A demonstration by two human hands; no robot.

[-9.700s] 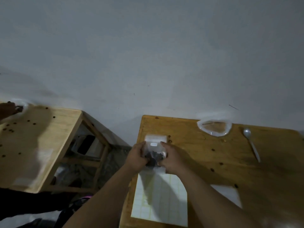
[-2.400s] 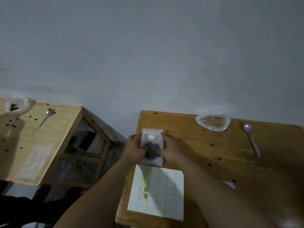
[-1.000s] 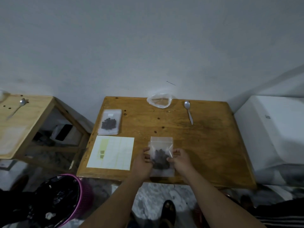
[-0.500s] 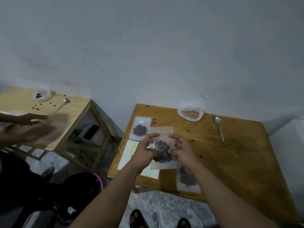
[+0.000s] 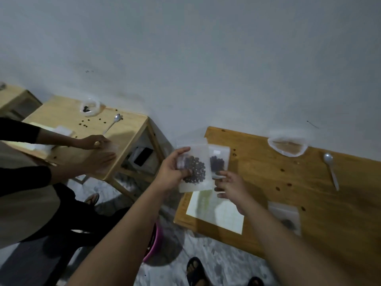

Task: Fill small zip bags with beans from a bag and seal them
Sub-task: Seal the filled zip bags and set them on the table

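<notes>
The left hand grips the filled zip bag by its left edge, long axis pointing away from the person, and the right hand, loose and holding nothing, hovers just beside the bag's near right corner.

No legible text anywhere; sheet at the table's near left corner shows only a blank grid.

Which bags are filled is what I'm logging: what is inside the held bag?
Dark beans fill the middle of the bag; its top and bottom look empty. The left hand hides its left edge.
</notes>
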